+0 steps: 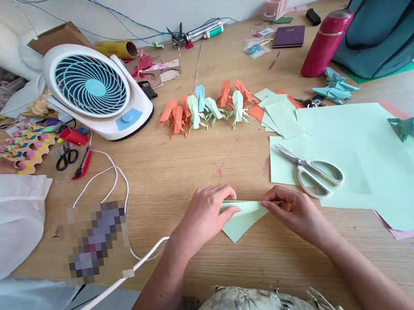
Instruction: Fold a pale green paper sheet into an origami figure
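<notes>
A small sheet of pale green paper [241, 223], partly folded along its upper edge, lies between my hands near the table's front. My left hand [210, 212] pinches its left end, thumb in front and fingers behind. At the right end, the thumb and fingertips of my right hand [288, 207] close on the folded edge. White-handled scissors [321, 171] rest on green paper just right of my right hand. Beyond my hands stands a row of folded paper figures, orange ones [176, 118] and pale green ones [238, 107], plus a blue one [201, 95].
Large green sheets [392, 183] and smaller squares [283, 114] cover the right side. A white fan [96, 88], pink bottle [327, 44] and teal bag [386, 22] stand farther back. A white cable [107, 296] crosses at left, near another person's white sleeve [9, 223].
</notes>
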Tool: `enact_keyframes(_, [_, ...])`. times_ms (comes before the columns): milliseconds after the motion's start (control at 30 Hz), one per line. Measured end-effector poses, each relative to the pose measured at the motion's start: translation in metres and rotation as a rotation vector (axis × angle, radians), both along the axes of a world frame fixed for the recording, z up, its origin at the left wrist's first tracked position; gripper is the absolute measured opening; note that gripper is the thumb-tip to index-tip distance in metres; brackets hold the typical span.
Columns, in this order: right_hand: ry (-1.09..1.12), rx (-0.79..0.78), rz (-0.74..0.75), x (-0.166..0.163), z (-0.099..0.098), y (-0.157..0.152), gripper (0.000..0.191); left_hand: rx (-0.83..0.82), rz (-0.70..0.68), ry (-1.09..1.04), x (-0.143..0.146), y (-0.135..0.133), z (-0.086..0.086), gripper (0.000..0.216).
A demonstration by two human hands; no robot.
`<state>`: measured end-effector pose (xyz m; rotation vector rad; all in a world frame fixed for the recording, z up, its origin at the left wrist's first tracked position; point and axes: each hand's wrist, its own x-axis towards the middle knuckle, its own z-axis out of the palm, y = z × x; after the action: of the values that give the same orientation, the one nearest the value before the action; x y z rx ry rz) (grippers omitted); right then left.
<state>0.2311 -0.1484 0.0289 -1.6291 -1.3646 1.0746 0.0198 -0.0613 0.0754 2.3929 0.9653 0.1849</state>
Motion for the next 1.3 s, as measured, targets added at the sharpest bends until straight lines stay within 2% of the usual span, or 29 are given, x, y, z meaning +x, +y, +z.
enact_keyframes(133, [-0.077,0.01,-0.037,0.002,-0.004,0.001,0.021,0.008,0.092,-0.038,-0.015,0.002,-0.005,0.014])
enact_keyframes(267, [-0.148,0.019,-0.004,0.003,-0.008,0.001,0.02,-0.016,0.14,-0.073,-0.02,0.002,-0.014,0.012])
enact_keyframes(467, [-0.407,0.086,0.049,0.006,-0.014,-0.003,0.016,-0.029,0.139,-0.095,-0.016,0.003,-0.025,0.012])
enact_keyframes(700, [-0.599,0.176,0.108,0.006,-0.02,-0.004,0.015,0.017,0.131,-0.025,-0.01,0.006,-0.04,0.014])
enact_keyframes(1000, [-0.842,0.261,0.143,0.002,-0.017,-0.006,0.006,0.087,0.135,0.106,-0.004,0.003,-0.041,0.013])
enact_keyframes(1167, [-0.712,0.354,0.335,-0.002,-0.016,-0.005,0.029,0.115,0.142,0.142,-0.003,0.002,-0.041,0.013])
enact_keyframes(1300, [-0.778,0.412,0.472,-0.001,-0.017,-0.006,0.043,0.102,0.168,0.154,-0.002,0.001,-0.041,0.01])
